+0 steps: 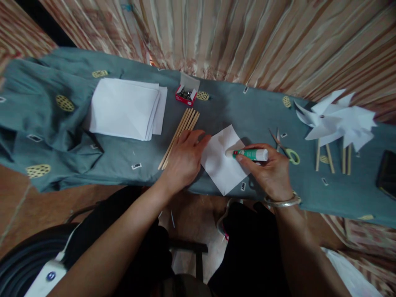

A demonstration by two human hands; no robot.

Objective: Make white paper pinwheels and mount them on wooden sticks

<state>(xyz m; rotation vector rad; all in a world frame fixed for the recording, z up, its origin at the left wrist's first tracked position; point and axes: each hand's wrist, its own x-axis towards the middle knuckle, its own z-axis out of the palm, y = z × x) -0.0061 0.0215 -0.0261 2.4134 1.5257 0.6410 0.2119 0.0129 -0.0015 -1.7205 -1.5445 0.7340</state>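
Presently, right grip [272, 170] clasps glue stick [251, 155], long axis crosswise, tip pointing left at paper [223, 171] beside it; left grip [183, 157], closure cannot be determined.

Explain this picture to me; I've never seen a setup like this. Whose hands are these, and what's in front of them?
There is no machine here: these are a person's bare hands. The one picture comes from a camera worn on their head, looking forward and down. The right hand holds a glue stick, its tip at the middle of a white paper square. The left hand is at the square's left side, partly over wooden sticks. The grey-green cloth also bears stacked paper, a red box, scissors and paper pinwheels.
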